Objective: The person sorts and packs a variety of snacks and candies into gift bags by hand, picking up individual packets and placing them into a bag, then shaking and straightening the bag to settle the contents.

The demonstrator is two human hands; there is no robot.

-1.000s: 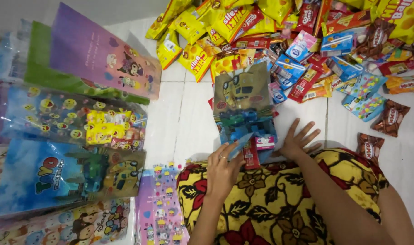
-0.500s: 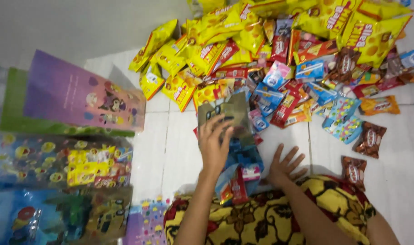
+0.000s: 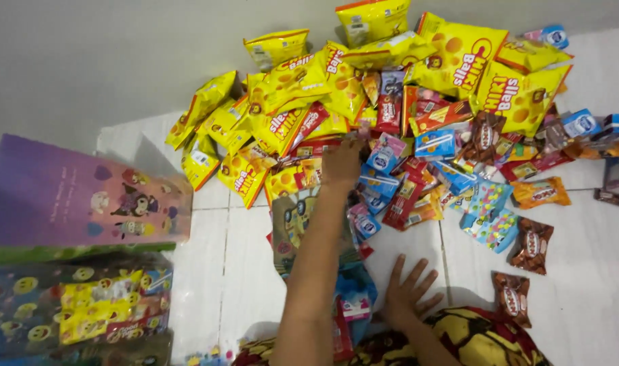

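Observation:
My left hand (image 3: 340, 163) is stretched far forward into a heap of snack packets (image 3: 390, 88), its fingers down among small red and blue packs; whether it grips one is hidden. Under my left forearm lies a see-through printed party bag (image 3: 292, 227) with a few blue and red packs (image 3: 353, 298) in its lower end. My right hand (image 3: 407, 291) rests flat on the white tile floor beside that bag, fingers spread and holding nothing.
Big yellow snack bags (image 3: 458, 54) top the heap against a grey wall (image 3: 86, 61). Brown packets (image 3: 531, 245) lie at the right. A purple party bag (image 3: 72, 200) and a filled emoji bag (image 3: 72, 305) lie at the left. A yellow floral cloth (image 3: 485, 339) covers my lap.
My left hand has left the party bag's mouth and reached forward over it into the snack heap. The view has tilted up toward the wall. My right hand stays flat on the floor.

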